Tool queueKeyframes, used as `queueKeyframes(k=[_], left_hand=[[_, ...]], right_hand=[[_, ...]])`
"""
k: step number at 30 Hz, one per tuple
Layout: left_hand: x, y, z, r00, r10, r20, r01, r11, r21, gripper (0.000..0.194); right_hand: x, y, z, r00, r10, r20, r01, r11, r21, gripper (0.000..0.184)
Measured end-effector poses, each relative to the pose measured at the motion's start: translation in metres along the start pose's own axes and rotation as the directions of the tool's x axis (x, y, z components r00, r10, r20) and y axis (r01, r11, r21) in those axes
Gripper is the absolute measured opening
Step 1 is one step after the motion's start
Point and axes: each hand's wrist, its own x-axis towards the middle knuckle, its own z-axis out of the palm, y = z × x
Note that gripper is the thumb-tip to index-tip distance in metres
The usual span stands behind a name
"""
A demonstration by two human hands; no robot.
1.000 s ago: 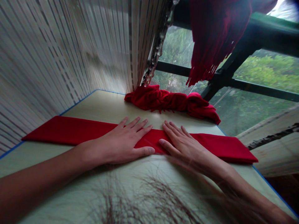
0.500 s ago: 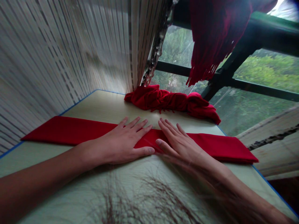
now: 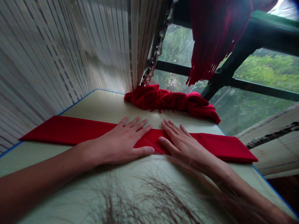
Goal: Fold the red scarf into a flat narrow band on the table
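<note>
A red cloth, folded into a long flat strip like a scarf (image 3: 215, 146), lies across the table from the left edge to the right edge. My left hand (image 3: 121, 140) rests flat on its middle, fingers spread and thumb pointing right. Just to the right, my right hand (image 3: 179, 141) also lies palm down on the strip with its fingers apart. A short stretch of red cloth shows between the two hands. Both sets of fingertips reach past the strip's far edge. Neither hand grips anything; the cloth under the palms is hidden.
A crumpled red scarf (image 3: 163, 99) with fringes lies at the table's far edge. Another fringed red scarf (image 3: 215, 40) hangs before the window (image 3: 268, 71). A striped string curtain (image 3: 70, 46) borders the left side of the pale, blue-edged table (image 3: 140, 189).
My right hand has slid slightly to the right along the folded cloth, widening the gap between the hands. My left hand stays in place.
</note>
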Motion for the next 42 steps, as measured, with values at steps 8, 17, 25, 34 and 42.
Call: queueKeyframes(k=[8,17,25,34,42], left_hand=[[-0.0005,-0.0009,0.0004,1.000,0.007,-0.017,-0.008,1.000,-0.011,0.093],[-0.0009,-0.0002,0.0003,1.000,0.003,-0.012,-0.004,1.000,-0.019,0.093],[-0.0022,0.0003,-0.0008,1.000,0.017,-0.024,-0.017,0.999,-0.041,0.092],[-0.0010,-0.0030,0.0033,0.998,0.031,-0.059,-0.033,0.999,-0.038,0.091],[0.0001,-0.0031,0.0036,0.999,0.025,-0.039,-0.026,0.999,-0.025,0.093]], right_hand=[[0.0003,-0.0023,0.0010,1.000,-0.027,0.004,0.027,1.000,0.005,0.078],[-0.0006,-0.0030,-0.0029,0.999,-0.011,-0.040,0.011,1.000,0.001,0.076],[-0.0019,-0.0041,-0.0044,0.997,0.043,-0.059,-0.042,0.999,0.025,0.078],[-0.0030,-0.0047,-0.0017,0.999,0.032,-0.044,-0.030,0.999,0.036,0.081],[-0.0008,-0.0070,-0.0071,0.993,0.114,0.007,-0.114,0.993,0.007,0.086]])
